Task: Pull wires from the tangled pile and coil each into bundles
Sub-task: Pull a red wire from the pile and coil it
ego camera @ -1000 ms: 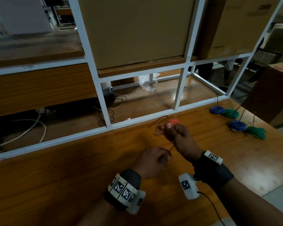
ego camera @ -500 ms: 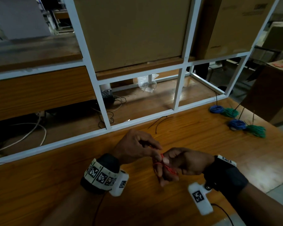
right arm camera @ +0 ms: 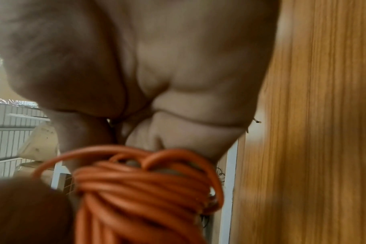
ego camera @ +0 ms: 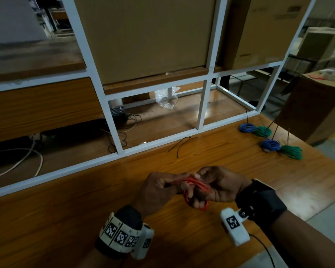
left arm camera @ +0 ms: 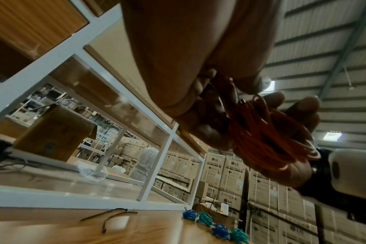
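Both hands, the left hand (ego camera: 159, 190) at nine o'clock and the right hand (ego camera: 219, 185) at three, pinched the thin red plastic-coated wire coil (ego camera: 196, 192), which wanted even, snug loops kept tight.

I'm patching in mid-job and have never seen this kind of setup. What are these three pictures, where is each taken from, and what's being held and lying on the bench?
There is no machine here: a person works with two bare hands, wearing a camera on the head and one on each wrist. The head view looks down at the wooden bench. The left hand and the right hand both have a grip on a red wire coil, held above the bench. The left wrist view looks up along the palm at the same coil; the right wrist view shows it close and blurred. Far right on the bench lie two blue bundles and two green bundles. Thin black ties lie by the white frame.
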Demonstrator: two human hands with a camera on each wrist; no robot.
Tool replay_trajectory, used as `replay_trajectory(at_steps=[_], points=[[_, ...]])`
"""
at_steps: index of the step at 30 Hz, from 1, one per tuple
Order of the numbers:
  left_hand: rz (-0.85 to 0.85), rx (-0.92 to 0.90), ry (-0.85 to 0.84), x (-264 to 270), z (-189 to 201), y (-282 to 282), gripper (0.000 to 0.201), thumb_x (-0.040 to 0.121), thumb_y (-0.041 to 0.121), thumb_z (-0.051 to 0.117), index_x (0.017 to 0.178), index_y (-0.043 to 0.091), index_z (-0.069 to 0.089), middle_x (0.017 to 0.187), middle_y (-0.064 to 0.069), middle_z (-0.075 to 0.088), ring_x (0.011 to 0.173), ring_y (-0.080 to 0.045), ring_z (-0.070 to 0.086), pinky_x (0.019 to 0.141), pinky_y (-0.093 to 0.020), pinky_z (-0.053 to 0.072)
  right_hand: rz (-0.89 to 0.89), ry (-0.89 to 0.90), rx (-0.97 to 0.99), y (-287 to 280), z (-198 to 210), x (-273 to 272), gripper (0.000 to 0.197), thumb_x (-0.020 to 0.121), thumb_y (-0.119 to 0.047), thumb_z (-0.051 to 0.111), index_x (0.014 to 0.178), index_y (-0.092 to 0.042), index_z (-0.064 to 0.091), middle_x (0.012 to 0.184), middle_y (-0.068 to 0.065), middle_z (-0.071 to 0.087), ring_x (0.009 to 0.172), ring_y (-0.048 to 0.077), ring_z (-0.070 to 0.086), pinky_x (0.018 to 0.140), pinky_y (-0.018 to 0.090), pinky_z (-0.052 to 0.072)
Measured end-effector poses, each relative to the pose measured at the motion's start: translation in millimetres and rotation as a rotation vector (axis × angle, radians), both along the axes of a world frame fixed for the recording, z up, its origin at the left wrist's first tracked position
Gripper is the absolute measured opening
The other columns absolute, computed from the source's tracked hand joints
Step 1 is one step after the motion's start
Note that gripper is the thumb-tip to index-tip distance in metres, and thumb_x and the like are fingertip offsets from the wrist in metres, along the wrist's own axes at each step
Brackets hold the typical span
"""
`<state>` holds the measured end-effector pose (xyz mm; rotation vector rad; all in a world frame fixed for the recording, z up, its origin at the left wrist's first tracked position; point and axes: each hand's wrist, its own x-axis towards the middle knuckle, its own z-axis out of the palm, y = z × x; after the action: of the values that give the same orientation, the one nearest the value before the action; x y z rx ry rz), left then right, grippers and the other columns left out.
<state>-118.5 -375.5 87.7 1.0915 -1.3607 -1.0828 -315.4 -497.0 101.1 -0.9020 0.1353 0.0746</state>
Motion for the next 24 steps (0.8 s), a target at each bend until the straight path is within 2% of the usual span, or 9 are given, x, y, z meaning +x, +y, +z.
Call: replay_trajectory(at_steps=[3, 6, 9, 11, 15, 18, 20, 23, 24], points=[[0.041, -0.049, -0.072, -5.2, 3.1, 4.4, 0.034, 0.085, 0.050, 0.072, 0.117, 0.039, 0.071, 0.113, 0.002, 0.075, 0.102, -0.021, 0.072, 0.083, -0.044, 0.060, -0.053, 0.007, -0.046, 4.5, 4.3, 0.4, 0.035, 0.107, -0.021, 0.043, 0.108, 0.007, 0.065, 0.081, 0.010, 0.072, 0.076, 0.018, 0.071, 0.076, 0.026, 0.060], [0.090, -0.115, -0.160, -7.9, 7.0, 7.5, 0.024, 0.094, 0.039, 0.064, 0.117, 0.043, 0.070, 0.108, 0.007, 0.076, 0.097, -0.018, 0.073, 0.080, -0.045, 0.062, -0.134, 0.062, -0.104, 8.1, 7.2, 1.1, 0.028, 0.103, -0.014, 0.046, 0.098, 0.001, 0.069, 0.064, 0.002, 0.062, 0.065, 0.016, 0.067, 0.066, 0.024, 0.059], [0.041, -0.036, -0.174, -4.2, 11.9, 9.7, 0.045, 0.093, 0.040, 0.067, 0.136, 0.027, 0.060, 0.125, 0.007, 0.069, 0.115, -0.012, 0.066, 0.091, -0.040, 0.059, -0.202, 0.100, -0.141, 10.9, 7.4, 2.9, 0.032, 0.104, -0.017, 0.045, 0.090, -0.005, 0.071, 0.059, -0.002, 0.054, 0.061, 0.014, 0.063, 0.062, 0.022, 0.056], [0.072, -0.049, -0.266, -5.0, 13.2, 10.5, 0.056, 0.089, 0.050, 0.067, 0.141, 0.033, 0.054, 0.130, 0.014, 0.065, 0.120, -0.005, 0.062, 0.093, -0.034, 0.057, -0.251, 0.122, -0.195, 13.9, 9.5, 4.7, 0.038, 0.105, -0.018, 0.044, 0.081, -0.010, 0.073, 0.057, -0.002, 0.052, 0.059, 0.013, 0.062, 0.059, 0.021, 0.055], [0.249, -0.108, -0.223, -9.8, 19.2, 2.7, 0.040, 0.089, 0.043, 0.071, 0.127, 0.033, 0.066, 0.117, 0.015, 0.071, 0.111, -0.004, 0.066, 0.086, -0.037, 0.060, -0.280, 0.166, -0.292, 19.4, 13.7, 9.4, 0.026, 0.103, -0.016, 0.048, 0.085, -0.003, 0.063, 0.055, 0.000, 0.044, 0.057, 0.016, 0.057, 0.056, 0.021, 0.050], [0.193, -0.098, -0.277, -5.5, 23.0, -3.5, 0.031, 0.086, 0.030, 0.077, 0.117, 0.030, 0.073, 0.118, 0.014, 0.071, 0.113, -0.002, 0.064, 0.092, -0.035, 0.058, -0.314, 0.202, -0.343, 19.8, 10.3, 9.8, 0.035, 0.107, -0.005, 0.040, 0.083, -0.005, 0.066, 0.057, 0.003, 0.044, 0.059, 0.019, 0.056, 0.057, 0.024, 0.048], [0.121, -0.066, -0.260, -2.8, 19.2, -5.6, 0.031, 0.083, 0.024, 0.078, 0.114, 0.028, 0.074, 0.117, 0.011, 0.072, 0.113, -0.005, 0.065, 0.095, -0.037, 0.057, -0.294, 0.193, -0.351, 21.7, 9.2, 9.5, 0.039, 0.108, -0.007, 0.040, 0.080, -0.010, 0.068, 0.059, 0.003, 0.043, 0.062, 0.019, 0.055, 0.059, 0.024, 0.048], [0.058, -0.057, -0.019, -1.1, 7.2, -5.6, 0.029, 0.084, 0.026, 0.077, 0.112, 0.019, 0.075, 0.106, -0.005, 0.076, 0.102, -0.025, 0.072, 0.090, -0.053, 0.057, -0.223, 0.140, -0.316, 26.0, 10.4, 7.2, 0.030, 0.108, -0.023, 0.043, 0.090, -0.008, 0.063, 0.061, 0.002, 0.036, 0.063, 0.017, 0.055, 0.063, 0.024, 0.048], [0.045, -0.064, 0.043, -1.3, 3.4, -3.7, 0.031, 0.084, 0.030, 0.076, 0.112, 0.016, 0.075, 0.103, -0.010, 0.076, 0.097, -0.029, 0.073, 0.088, -0.051, 0.058, -0.208, 0.129, -0.314, 27.3, 10.1, 6.5, 0.031, 0.109, -0.024, 0.043, 0.092, -0.007, 0.062, 0.061, 0.001, 0.035, 0.063, 0.016, 0.055, 0.063, 0.025, 0.047]])
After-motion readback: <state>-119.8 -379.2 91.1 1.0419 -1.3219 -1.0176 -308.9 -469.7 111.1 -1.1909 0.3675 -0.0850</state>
